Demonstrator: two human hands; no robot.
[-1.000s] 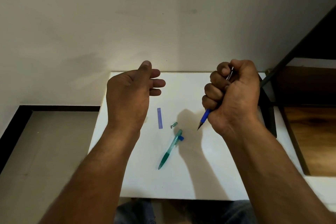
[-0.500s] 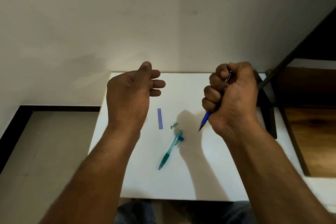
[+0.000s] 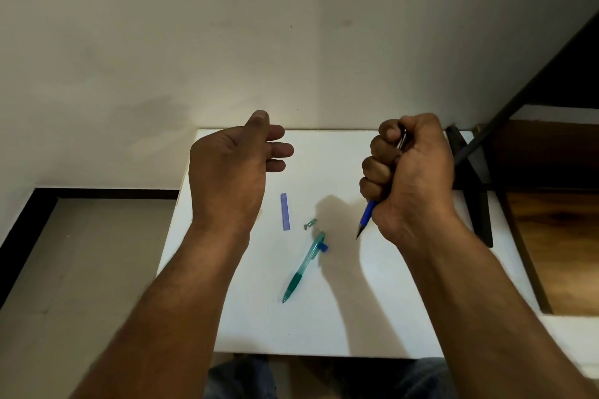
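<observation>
My right hand (image 3: 410, 172) is raised over the white table (image 3: 340, 317) and grips a blue mechanical pencil (image 3: 368, 215) in its fist, tip pointing down and left, its metal end showing between the fingers. My left hand (image 3: 231, 168) hovers over the table's left part with relaxed fingers and holds nothing. On the table lie a teal pen (image 3: 303, 266) with a blue piece at its top end, a small teal cap-like part (image 3: 310, 223), and a thin blue strip (image 3: 285, 211).
A pale wall stands just behind the table. Black metal bars (image 3: 473, 178) cross at the table's right edge, with a wooden surface (image 3: 557, 236) beyond. Grey floor (image 3: 81, 269) lies to the left. My knees show below the table's near edge.
Both hands stay almost still; my right fist with the pencil has shifted very slightly.
</observation>
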